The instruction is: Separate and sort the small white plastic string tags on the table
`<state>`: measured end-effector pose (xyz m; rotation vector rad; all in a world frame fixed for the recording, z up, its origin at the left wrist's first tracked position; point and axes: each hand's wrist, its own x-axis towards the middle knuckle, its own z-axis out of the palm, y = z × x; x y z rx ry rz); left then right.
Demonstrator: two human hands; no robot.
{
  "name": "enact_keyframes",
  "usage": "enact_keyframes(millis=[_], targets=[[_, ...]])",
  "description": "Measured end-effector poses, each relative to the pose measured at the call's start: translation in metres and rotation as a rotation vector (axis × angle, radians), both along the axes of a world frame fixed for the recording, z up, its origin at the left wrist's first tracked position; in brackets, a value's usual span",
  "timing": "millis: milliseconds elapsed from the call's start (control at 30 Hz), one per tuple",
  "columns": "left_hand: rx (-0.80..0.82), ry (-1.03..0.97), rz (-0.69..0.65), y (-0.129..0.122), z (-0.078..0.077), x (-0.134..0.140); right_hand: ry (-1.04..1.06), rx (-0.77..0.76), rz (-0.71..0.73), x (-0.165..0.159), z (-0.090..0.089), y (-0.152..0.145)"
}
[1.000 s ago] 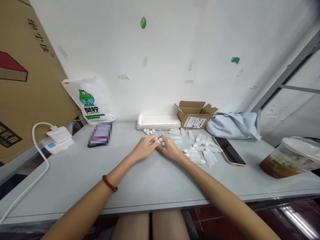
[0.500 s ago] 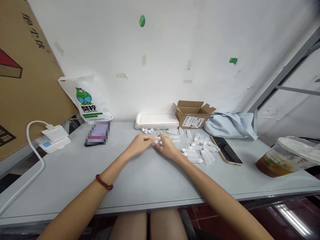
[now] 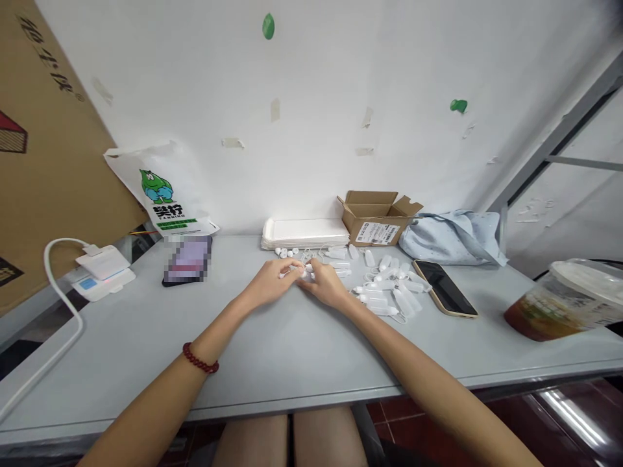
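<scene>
On the grey table (image 3: 292, 350), the left hand (image 3: 270, 283) and right hand (image 3: 325, 283) meet, fingertips pinched together on a small white bottle (image 3: 305, 273). Beyond them lie loose white caps (image 3: 287, 251), then a stack of white trays (image 3: 304, 233).

Left hand (image 3: 269, 286); right hand (image 3: 327, 286); fingertips meeting

On the bench (image 3: 292, 350), bottles (image 3: 389, 292) lie right of both hands; a phone (image 3: 445, 288) lies further right, a box (image 3: 377, 217) behind them, trays (image 3: 304, 233) left of the box
</scene>
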<state>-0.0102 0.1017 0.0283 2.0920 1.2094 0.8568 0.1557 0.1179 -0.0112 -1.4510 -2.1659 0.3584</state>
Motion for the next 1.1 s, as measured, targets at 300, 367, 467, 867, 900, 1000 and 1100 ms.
enact_keyframes(millis=[300,367,467,867,900,1000,1100], targets=[[0.019,0.084,-0.002,0.000,0.001,-0.004,0.000,-0.014,0.000,-0.001,0.000,0.000],[0.021,0.070,0.006,-0.001,0.000,-0.002,0.005,-0.020,0.003,-0.001,0.000,0.000],[0.000,0.053,0.035,-0.001,-0.001,0.001,0.019,-0.008,0.027,-0.001,-0.001,-0.001],[-0.007,0.044,0.087,-0.001,-0.003,0.002,0.013,0.011,0.021,-0.002,0.000,-0.002],[0.001,0.051,0.093,-0.002,-0.003,0.002,0.015,0.008,0.020,-0.002,0.000,-0.002],[0.021,0.045,0.111,-0.003,-0.002,0.004,0.014,0.001,0.020,-0.001,0.000,-0.002],[0.009,0.059,0.125,-0.004,-0.003,0.006,0.012,0.005,0.024,-0.001,0.000,-0.003]])
